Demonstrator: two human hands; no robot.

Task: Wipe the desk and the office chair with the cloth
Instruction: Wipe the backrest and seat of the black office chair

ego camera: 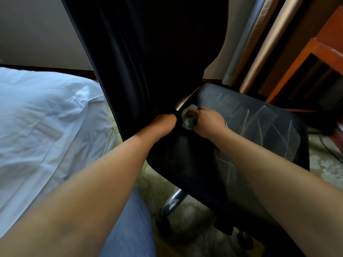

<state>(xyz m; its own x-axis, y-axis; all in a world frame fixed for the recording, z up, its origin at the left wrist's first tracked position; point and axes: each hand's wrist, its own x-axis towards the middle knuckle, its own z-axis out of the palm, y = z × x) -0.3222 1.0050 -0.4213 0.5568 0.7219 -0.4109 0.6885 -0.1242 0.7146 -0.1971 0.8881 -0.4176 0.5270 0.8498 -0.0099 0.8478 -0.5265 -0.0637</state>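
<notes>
Right hand (207,122) gripping cloth (187,118), seat (259,127) rear edge

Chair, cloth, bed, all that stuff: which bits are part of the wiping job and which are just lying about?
Part of the job:
chair, its seat being wiped
cloth, bunched in the right hand
left hand, at the foot of the backrest
desk, at the right edge

Just there:
bed
curtains
carpet

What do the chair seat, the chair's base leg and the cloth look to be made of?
Chair seat: dark leather-like upholstery, judging by pale crease lines and dull sheen.
Base leg: polished metal, bright reflections.
Cloth: soft pale fabric, crumpled in the right hand.
</notes>
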